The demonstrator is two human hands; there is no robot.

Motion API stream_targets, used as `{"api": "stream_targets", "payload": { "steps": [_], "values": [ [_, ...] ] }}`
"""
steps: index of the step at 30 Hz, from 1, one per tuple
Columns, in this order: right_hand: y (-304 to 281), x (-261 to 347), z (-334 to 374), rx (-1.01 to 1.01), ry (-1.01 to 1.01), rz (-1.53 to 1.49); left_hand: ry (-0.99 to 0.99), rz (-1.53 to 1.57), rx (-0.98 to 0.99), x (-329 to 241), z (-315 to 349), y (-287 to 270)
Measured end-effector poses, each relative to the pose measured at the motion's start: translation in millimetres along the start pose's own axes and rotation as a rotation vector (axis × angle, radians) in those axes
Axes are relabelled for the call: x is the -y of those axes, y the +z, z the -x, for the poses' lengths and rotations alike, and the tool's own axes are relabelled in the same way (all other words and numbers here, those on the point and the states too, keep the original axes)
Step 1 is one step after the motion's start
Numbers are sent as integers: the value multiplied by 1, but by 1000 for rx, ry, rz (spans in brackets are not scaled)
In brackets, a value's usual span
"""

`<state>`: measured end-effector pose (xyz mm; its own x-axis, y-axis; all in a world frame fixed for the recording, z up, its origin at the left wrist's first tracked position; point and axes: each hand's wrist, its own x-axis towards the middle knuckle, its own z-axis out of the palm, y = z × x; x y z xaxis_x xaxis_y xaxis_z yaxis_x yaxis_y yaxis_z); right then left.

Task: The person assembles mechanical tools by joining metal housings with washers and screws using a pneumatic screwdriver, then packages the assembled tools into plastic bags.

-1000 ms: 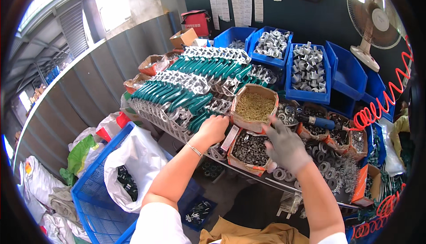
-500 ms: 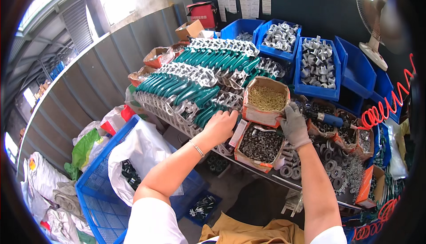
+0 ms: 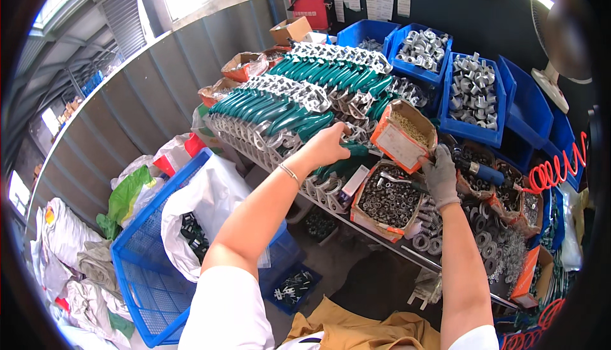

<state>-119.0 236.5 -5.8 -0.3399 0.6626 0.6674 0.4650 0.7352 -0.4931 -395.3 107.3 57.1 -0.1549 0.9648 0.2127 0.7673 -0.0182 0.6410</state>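
Observation:
My right hand (image 3: pixel 440 173), in a grey glove, grips the lower right corner of an orange cardboard box (image 3: pixel 402 135) of small brass-coloured screws, which is tilted up with its open top facing away. My bare left hand (image 3: pixel 328 145) is closed on a green-handled metal tool (image 3: pixel 349 152) at the front of the stacked rows, just left of the box. Below the tilted box sits an open carton of dark nuts (image 3: pixel 387 198) with a wrench lying in it.
Rows of green-handled tools (image 3: pixel 299 105) cover the bench. Blue bins of silver fittings (image 3: pixel 472 92) stand behind. Cartons of washers and springs (image 3: pixel 493 238) lie right. A blue crate with a white bag (image 3: pixel 191 222) stands on the floor left. A red coiled hose (image 3: pixel 557 168) hangs right.
The screw box has been tilted and shifted right, held now by my right hand alone. My left hand left the box and moved onto the green-handled tools.

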Motion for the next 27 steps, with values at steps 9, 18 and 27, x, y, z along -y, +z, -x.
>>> {"api": "stream_targets", "payload": {
  "steps": [9,18,27],
  "values": [
    [-1,37,6,134,-234,133,263,-639,-449,-70,82,-55],
    [-30,58,22,294,-316,595,323,1651,-727,-99,128,41],
    [-168,73,113,377,-78,301,410,1854,150,-111,172,108]
  ]
}}
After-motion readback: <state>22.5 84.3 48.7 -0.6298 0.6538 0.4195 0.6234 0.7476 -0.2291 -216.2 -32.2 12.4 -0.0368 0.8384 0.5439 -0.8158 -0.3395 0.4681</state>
